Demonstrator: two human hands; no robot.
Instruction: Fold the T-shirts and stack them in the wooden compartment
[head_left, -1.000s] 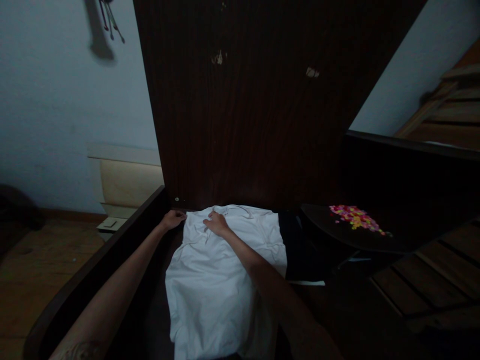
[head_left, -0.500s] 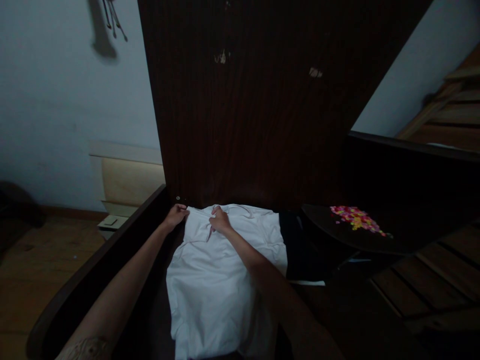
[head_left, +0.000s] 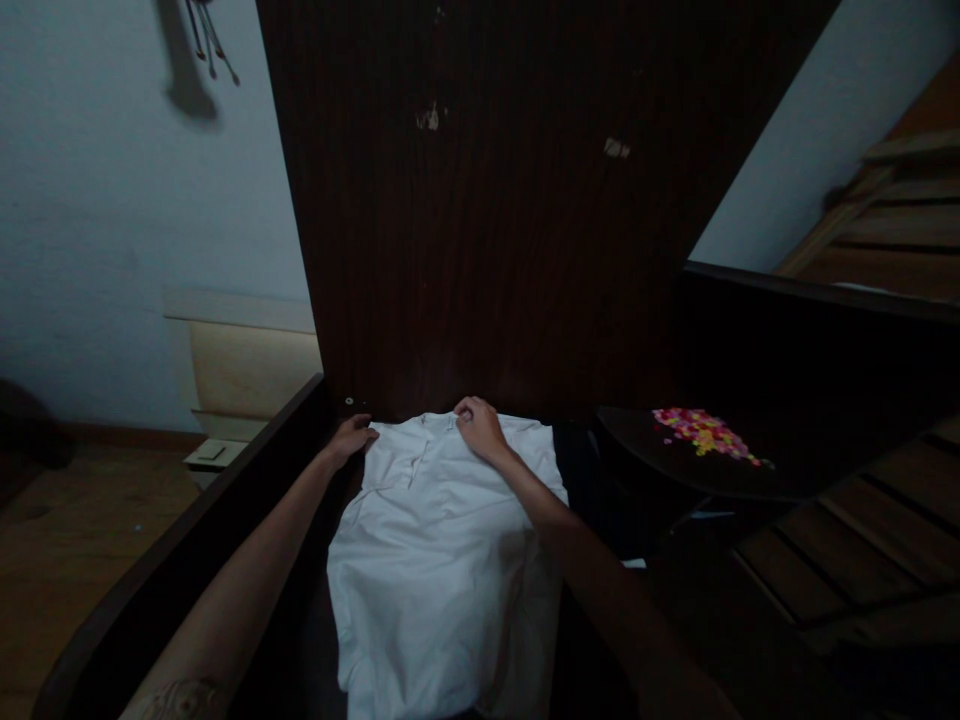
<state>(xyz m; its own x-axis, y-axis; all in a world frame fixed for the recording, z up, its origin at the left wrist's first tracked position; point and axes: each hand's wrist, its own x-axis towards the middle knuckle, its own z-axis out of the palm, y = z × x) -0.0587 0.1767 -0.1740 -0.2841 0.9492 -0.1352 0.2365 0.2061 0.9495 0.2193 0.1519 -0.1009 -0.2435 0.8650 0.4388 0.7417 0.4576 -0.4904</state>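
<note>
A white shirt (head_left: 431,560) lies spread on a dark surface, its neckline at the far end and soft wrinkles across its body. At the shirt's far left corner, my left hand (head_left: 351,440) has its fingers closed on the edge of the cloth. My right hand (head_left: 481,428) is at the neckline, fingers curled and pinching the fabric near the right side of the opening. Its forearm crosses over the right part of the shirt. The fingertips of both hands are partly hidden.
A tall dark wooden panel (head_left: 480,220) rises behind the shirt. A dark raised side board (head_left: 187,540) runs along the left. To the right, a dark corner shelf (head_left: 637,440) bears small colourful pieces (head_left: 705,432). Dark cloth (head_left: 581,480) lies beside the shirt.
My right hand has moved right along the neckline from the front opening, and the folded-over flap there now lies flatter. My left hand stays at the corner. The view has shifted slightly.
</note>
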